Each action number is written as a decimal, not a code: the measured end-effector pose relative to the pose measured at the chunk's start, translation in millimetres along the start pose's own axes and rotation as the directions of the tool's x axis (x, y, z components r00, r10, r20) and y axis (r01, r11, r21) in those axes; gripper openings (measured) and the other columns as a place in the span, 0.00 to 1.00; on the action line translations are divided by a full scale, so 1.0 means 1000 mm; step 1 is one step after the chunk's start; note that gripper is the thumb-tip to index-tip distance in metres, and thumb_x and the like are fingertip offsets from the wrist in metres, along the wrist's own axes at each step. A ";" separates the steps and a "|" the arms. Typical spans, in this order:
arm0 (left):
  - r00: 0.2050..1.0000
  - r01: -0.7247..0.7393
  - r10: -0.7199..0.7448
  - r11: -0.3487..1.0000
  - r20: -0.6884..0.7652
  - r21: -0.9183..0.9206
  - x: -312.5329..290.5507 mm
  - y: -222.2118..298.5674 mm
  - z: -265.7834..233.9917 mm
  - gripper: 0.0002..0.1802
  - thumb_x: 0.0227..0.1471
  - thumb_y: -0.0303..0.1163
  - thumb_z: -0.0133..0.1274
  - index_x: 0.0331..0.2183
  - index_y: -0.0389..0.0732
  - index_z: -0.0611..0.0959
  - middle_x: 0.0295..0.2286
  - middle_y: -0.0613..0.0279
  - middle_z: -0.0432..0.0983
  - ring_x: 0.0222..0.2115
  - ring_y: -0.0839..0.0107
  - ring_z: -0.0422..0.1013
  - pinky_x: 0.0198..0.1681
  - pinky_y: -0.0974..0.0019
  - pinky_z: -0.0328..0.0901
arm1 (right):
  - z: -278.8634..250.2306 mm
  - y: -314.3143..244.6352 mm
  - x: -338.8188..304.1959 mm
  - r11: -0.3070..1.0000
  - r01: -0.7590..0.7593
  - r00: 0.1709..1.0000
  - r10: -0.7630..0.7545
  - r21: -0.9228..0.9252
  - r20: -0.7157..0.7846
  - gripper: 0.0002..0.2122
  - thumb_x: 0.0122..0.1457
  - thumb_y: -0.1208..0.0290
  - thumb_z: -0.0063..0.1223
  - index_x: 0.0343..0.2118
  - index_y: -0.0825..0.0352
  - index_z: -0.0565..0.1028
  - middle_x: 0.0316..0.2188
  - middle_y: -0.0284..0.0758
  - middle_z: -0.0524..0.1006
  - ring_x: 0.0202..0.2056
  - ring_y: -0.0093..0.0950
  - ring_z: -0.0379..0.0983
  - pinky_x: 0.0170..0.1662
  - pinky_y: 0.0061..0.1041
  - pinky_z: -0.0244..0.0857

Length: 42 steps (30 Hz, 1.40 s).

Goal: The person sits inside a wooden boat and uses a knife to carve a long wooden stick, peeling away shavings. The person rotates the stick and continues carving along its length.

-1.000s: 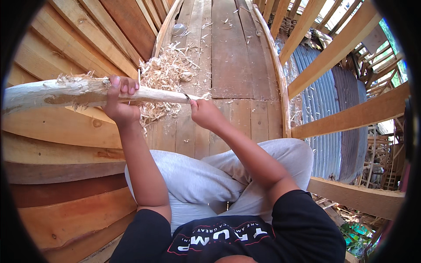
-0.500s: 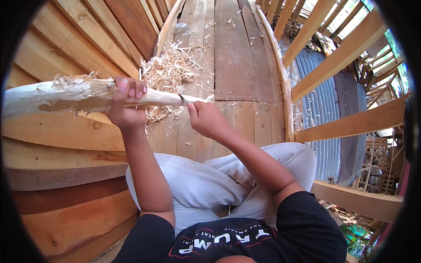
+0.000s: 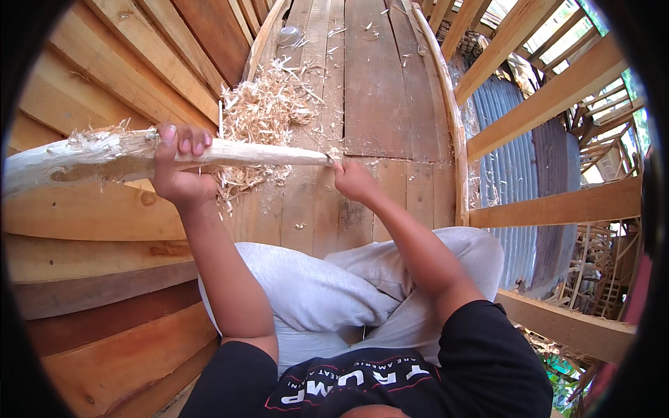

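Note:
A long pale wooden pole point(image 3: 261, 152), peeled and tapering to a point at its right end, reaches in from the left edge. Its thick left part is rough, with frayed bark and splinters. My left hand point(image 3: 182, 164) wraps round the pole, thumb on top. At the tapered tip, my right hand point(image 3: 355, 180) is closed on a knife point(image 3: 329, 159). Only a thin dark piece of the blade shows, against the pole's tip; its handle is hidden in my fist.
A heap of curled wood shavings point(image 3: 261, 115) lies on the plank floor point(image 3: 376, 90) beyond the pole. Farther off stands a small clear container point(image 3: 288, 36). Slanted boards point(image 3: 97, 209) rise on my left; wooden railing bars point(image 3: 557, 202) and corrugated metal sheets point(image 3: 512, 160) are on my right.
My right hand and the knife have slid right along the pole to its tip. My left hand and the pole have shifted slightly left.

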<state>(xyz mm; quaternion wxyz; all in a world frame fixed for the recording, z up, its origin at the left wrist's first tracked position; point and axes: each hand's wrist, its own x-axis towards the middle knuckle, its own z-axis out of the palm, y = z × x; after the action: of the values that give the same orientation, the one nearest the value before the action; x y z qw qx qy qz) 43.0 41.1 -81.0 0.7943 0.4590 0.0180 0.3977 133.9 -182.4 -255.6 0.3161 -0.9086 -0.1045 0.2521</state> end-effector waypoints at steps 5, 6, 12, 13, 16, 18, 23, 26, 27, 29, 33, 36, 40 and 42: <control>0.999 -0.021 0.022 1.000 -0.049 0.011 0.000 0.003 -0.002 0.11 0.45 0.35 0.53 0.21 0.45 0.66 0.16 0.70 0.56 0.18 0.77 0.56 0.29 0.66 0.57 | -0.007 -0.048 -0.033 0.989 0.145 0.989 -0.145 -0.005 0.017 0.21 0.64 0.61 0.35 0.35 0.76 0.76 0.35 0.57 0.76 0.41 0.54 0.73 0.48 0.45 0.65; 0.999 -0.025 0.025 1.000 -0.040 0.012 0.001 0.002 -0.002 0.11 0.47 0.35 0.52 0.22 0.46 0.67 0.17 0.70 0.56 0.19 0.77 0.56 0.29 0.67 0.57 | -0.011 -0.063 -0.045 0.980 0.199 0.980 -0.199 -0.001 -0.012 0.21 0.64 0.61 0.35 0.34 0.76 0.76 0.34 0.57 0.76 0.40 0.53 0.73 0.47 0.46 0.65; 0.999 -0.004 0.003 1.000 -0.042 -0.003 0.000 0.001 0.002 0.09 0.50 0.34 0.50 0.24 0.46 0.67 0.18 0.70 0.56 0.20 0.77 0.56 0.31 0.67 0.57 | -0.002 -0.014 -0.007 0.996 -0.013 1.000 0.011 -0.093 -0.025 0.21 0.64 0.60 0.36 0.33 0.75 0.77 0.34 0.55 0.77 0.39 0.51 0.74 0.45 0.46 0.67; 1.000 -0.008 0.008 1.000 -0.019 -0.002 0.000 0.002 0.000 0.09 0.50 0.34 0.51 0.23 0.46 0.68 0.18 0.70 0.56 0.20 0.77 0.56 0.31 0.67 0.57 | 0.004 -0.007 -0.001 0.997 -0.005 1.000 0.004 -0.078 -0.018 0.21 0.64 0.60 0.36 0.33 0.75 0.77 0.34 0.55 0.77 0.39 0.51 0.74 0.45 0.45 0.67; 0.999 -0.030 0.030 1.000 0.023 0.002 0.001 0.004 -0.005 0.09 0.50 0.34 0.51 0.23 0.46 0.68 0.18 0.70 0.56 0.20 0.77 0.56 0.30 0.68 0.57 | -0.022 -0.056 -0.028 0.994 0.098 0.992 -0.095 -0.037 0.086 0.22 0.64 0.60 0.35 0.34 0.76 0.76 0.34 0.57 0.76 0.40 0.51 0.73 0.46 0.45 0.66; 1.000 -0.017 0.017 1.000 0.026 -0.004 -0.002 0.005 -0.004 0.09 0.50 0.34 0.51 0.23 0.46 0.68 0.18 0.71 0.56 0.19 0.77 0.56 0.30 0.68 0.57 | -0.028 -0.081 -0.056 0.988 0.156 0.984 -0.155 -0.016 0.083 0.22 0.64 0.60 0.35 0.34 0.76 0.76 0.33 0.58 0.76 0.40 0.52 0.73 0.46 0.46 0.65; 1.000 -0.002 0.002 1.000 0.001 -0.021 -0.001 0.004 -0.001 0.09 0.49 0.34 0.50 0.23 0.46 0.68 0.17 0.71 0.56 0.19 0.77 0.56 0.30 0.68 0.57 | -0.016 -0.007 0.006 0.970 -0.143 0.964 0.091 0.199 0.248 0.23 0.63 0.60 0.37 0.36 0.81 0.75 0.36 0.60 0.75 0.42 0.54 0.72 0.48 0.44 0.65; 1.000 -0.001 0.002 1.000 0.020 -0.029 -0.002 0.003 -0.004 0.09 0.49 0.33 0.50 0.22 0.46 0.67 0.17 0.71 0.56 0.19 0.77 0.56 0.30 0.68 0.56 | -0.027 -0.010 -0.004 0.996 -0.080 0.967 0.085 -0.031 0.241 0.23 0.63 0.61 0.37 0.39 0.82 0.74 0.41 0.61 0.74 0.46 0.53 0.71 0.50 0.43 0.64; 0.999 -0.001 0.003 0.999 0.034 -0.033 -0.001 0.004 -0.006 0.10 0.49 0.33 0.50 0.22 0.46 0.67 0.17 0.71 0.56 0.19 0.77 0.56 0.30 0.68 0.56 | -0.028 -0.011 -0.009 0.995 -0.063 0.968 0.080 -0.078 0.239 0.23 0.62 0.61 0.37 0.39 0.82 0.74 0.42 0.61 0.73 0.47 0.53 0.70 0.50 0.43 0.63; 0.997 0.000 0.003 0.999 0.077 -0.047 -0.001 0.005 -0.009 0.10 0.49 0.33 0.49 0.21 0.46 0.66 0.17 0.70 0.56 0.19 0.77 0.56 0.29 0.68 0.56 | -0.032 -0.009 -0.018 0.984 -0.034 0.970 0.074 -0.174 0.233 0.23 0.62 0.61 0.38 0.40 0.82 0.74 0.44 0.61 0.72 0.49 0.52 0.69 0.51 0.43 0.63; 0.993 0.006 -0.006 1.000 0.118 -0.006 -0.003 0.005 -0.006 0.11 0.49 0.33 0.49 0.21 0.47 0.64 0.17 0.70 0.56 0.18 0.76 0.56 0.29 0.67 0.57 | -0.023 -0.009 0.005 0.991 -0.020 0.973 0.050 -0.129 0.227 0.22 0.62 0.61 0.38 0.41 0.81 0.73 0.43 0.61 0.73 0.48 0.52 0.69 0.52 0.42 0.62; 0.994 -0.002 0.004 1.000 0.112 -0.023 -0.002 0.001 -0.002 0.10 0.44 0.32 0.52 0.22 0.44 0.67 0.16 0.67 0.57 0.17 0.74 0.57 0.28 0.66 0.59 | -0.018 -0.012 0.017 0.991 -0.010 0.982 0.035 -0.136 0.188 0.22 0.62 0.61 0.39 0.41 0.81 0.73 0.43 0.60 0.73 0.48 0.52 0.70 0.52 0.42 0.63; 0.999 0.015 -0.014 0.999 0.033 -0.029 -0.002 0.002 0.000 0.10 0.44 0.31 0.52 0.23 0.44 0.67 0.16 0.67 0.58 0.17 0.74 0.57 0.27 0.66 0.58 | -0.014 -0.004 0.001 0.983 0.009 0.990 0.017 -0.182 0.141 0.21 0.61 0.62 0.39 0.40 0.81 0.74 0.42 0.60 0.73 0.47 0.51 0.70 0.51 0.43 0.63; 0.998 -0.001 0.002 1.000 0.056 -0.019 -0.004 0.003 -0.002 0.10 0.44 0.31 0.52 0.23 0.44 0.66 0.16 0.67 0.57 0.17 0.74 0.57 0.28 0.66 0.58 | -0.017 -0.003 -0.010 0.978 -0.002 0.987 0.035 -0.210 0.154 0.21 0.61 0.63 0.39 0.40 0.81 0.74 0.42 0.60 0.73 0.47 0.51 0.70 0.51 0.43 0.63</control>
<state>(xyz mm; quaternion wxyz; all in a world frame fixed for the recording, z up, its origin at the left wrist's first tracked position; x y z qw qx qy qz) 37.7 40.5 -81.3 0.7985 0.4624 -0.0084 0.3855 134.6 -192.4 -238.4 0.2073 -0.9151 -0.1466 0.3132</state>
